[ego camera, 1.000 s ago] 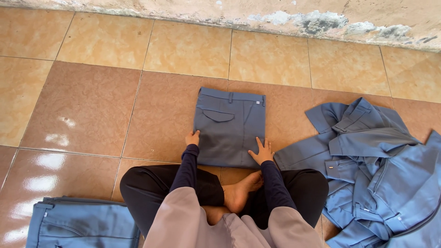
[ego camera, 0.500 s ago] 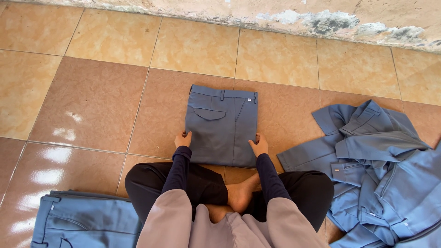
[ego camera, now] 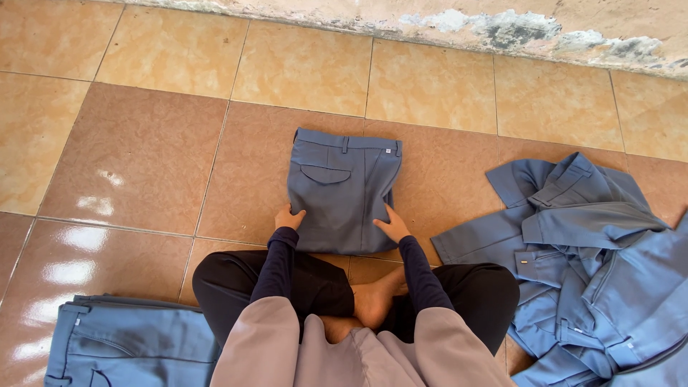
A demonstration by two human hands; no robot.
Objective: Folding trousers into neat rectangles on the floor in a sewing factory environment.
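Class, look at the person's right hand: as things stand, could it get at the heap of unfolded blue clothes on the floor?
Probably yes. The right hand rests on the folded trousers, and the heap of blue clothes lies on that same side, with only bare tile floor between them. The person's knee sits lower, not across that path.

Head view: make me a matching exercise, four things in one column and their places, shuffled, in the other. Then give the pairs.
Things
1. folded trousers
2. heap of blue clothes
3. left hand
4. right hand

Places
A. on the trousers' near right corner
B. on the tiles at the right edge of the view
C. flat on the floor in front of the crossed legs
D. on the trousers' near left corner

Pairs: 1-C, 2-B, 3-D, 4-A
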